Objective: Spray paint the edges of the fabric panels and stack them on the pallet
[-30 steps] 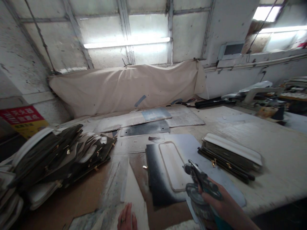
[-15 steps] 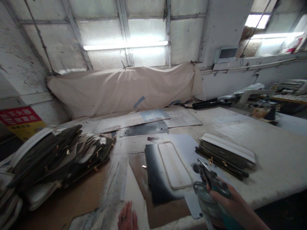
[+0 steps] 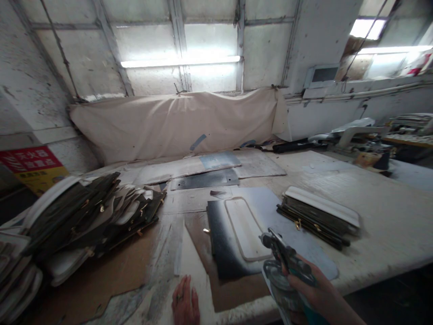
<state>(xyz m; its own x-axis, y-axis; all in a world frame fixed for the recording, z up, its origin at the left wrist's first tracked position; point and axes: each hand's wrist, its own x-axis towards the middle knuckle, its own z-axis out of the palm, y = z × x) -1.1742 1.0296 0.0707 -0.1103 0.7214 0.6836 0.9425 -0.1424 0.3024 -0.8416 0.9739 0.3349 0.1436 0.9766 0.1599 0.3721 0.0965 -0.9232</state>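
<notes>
My right hand (image 3: 309,289) is closed around a paint-caked spray gun (image 3: 282,255), its nozzle pointing up and left at a white rounded-rectangle panel (image 3: 244,228). That panel lies on a black and grey sprayed backing sheet (image 3: 223,248) in the middle of the workbench. My left hand (image 3: 185,304) rests flat on the bench's front edge, fingers together and stretched out, holding nothing. The spray gun's cup (image 3: 280,289) hangs below my right hand.
A slumped heap of dark and white panels with brass fittings (image 3: 91,216) fills the left. A neater stack (image 3: 318,216) sits right of the backing sheet. A beige cloth (image 3: 179,122) drapes the back wall. Cardboard (image 3: 101,275) covers the bench front left. Clutter (image 3: 372,144) lies far right.
The spray gun swung right and then back left toward the white panel. My left hand stayed on the bench edge, showing a little more as the view dipped.
</notes>
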